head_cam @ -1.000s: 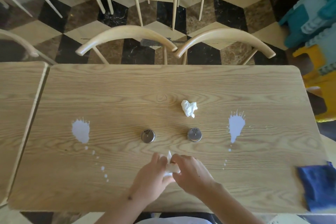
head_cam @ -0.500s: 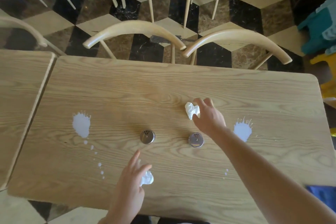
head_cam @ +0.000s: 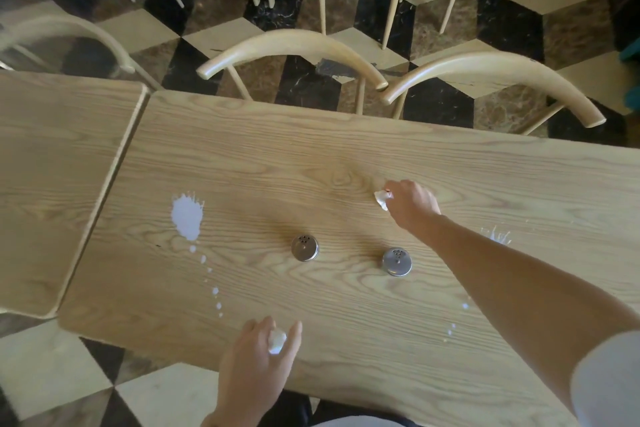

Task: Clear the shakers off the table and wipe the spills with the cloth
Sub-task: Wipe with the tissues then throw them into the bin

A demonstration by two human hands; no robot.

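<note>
Two steel shakers stand upright mid-table: the left shaker (head_cam: 304,247) and the right shaker (head_cam: 397,261). My right hand (head_cam: 412,206) reaches past the right shaker and grips a crumpled white tissue (head_cam: 382,198) on the wood. Near the front edge my left hand (head_cam: 258,362) holds a second tissue ball (head_cam: 276,340) between its fingers. A large white spill (head_cam: 187,216) with a trail of drops lies on the left. Another white spill (head_cam: 497,236) shows partly behind my right forearm. The cloth is out of view.
The wooden table (head_cam: 311,156) abuts a second table (head_cam: 52,166) on the left with a narrow gap. Two curved-back wooden chairs (head_cam: 294,45) (head_cam: 491,69) stand along the far edge. Checkered floor lies beyond.
My right hand has closed round the far tissue. My left hand stays near the front edge with its tissue. The view has swung left, so the blue cloth is no longer seen.
</note>
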